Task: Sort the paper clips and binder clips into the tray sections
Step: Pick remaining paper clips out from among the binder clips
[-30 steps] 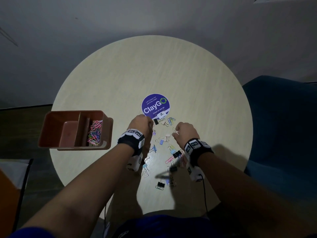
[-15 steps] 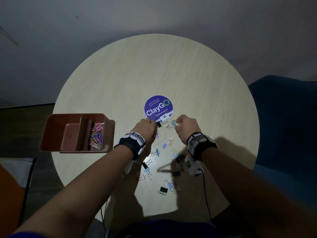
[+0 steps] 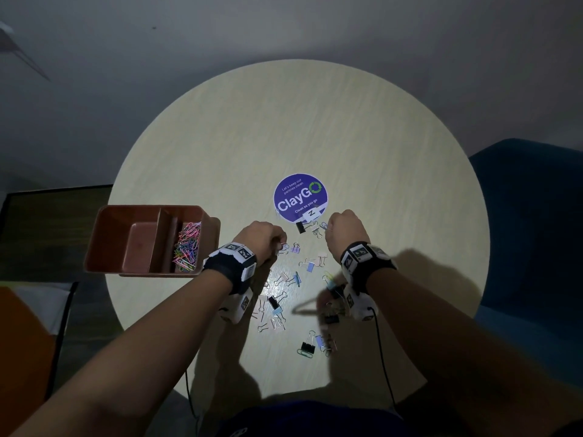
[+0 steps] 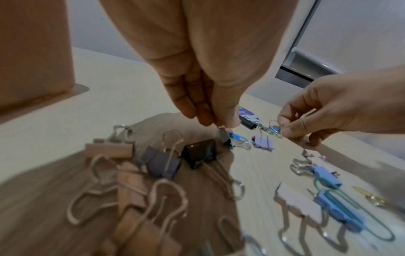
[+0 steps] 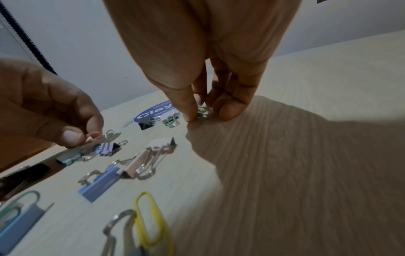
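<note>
A brown divided tray (image 3: 104,234) sits at the table's left edge, with coloured paper clips (image 3: 187,247) in its right section. Several binder clips (image 3: 310,266) and a few paper clips lie scattered between my hands. My left hand (image 3: 279,244) hovers just over the table and pinches a pink paper clip (image 5: 94,135) between thumb and fingertips. My right hand (image 3: 328,228) is down at the table beside the purple sticker (image 3: 299,197), and its thumb and fingers pinch a small blue clip (image 4: 274,129). A black binder clip (image 3: 300,228) lies between the two hands.
The round table's near edge (image 3: 284,402) is close to my body. A blue chair (image 3: 533,247) stands to the right. A yellow paper clip (image 5: 149,218) and blue binder clips (image 5: 100,183) lie under my right wrist. Cables hang from both wrist cameras.
My right hand has moved away from me to the clips at the sticker's edge and closed on one. My left hand has shifted slightly left, still pinching.
</note>
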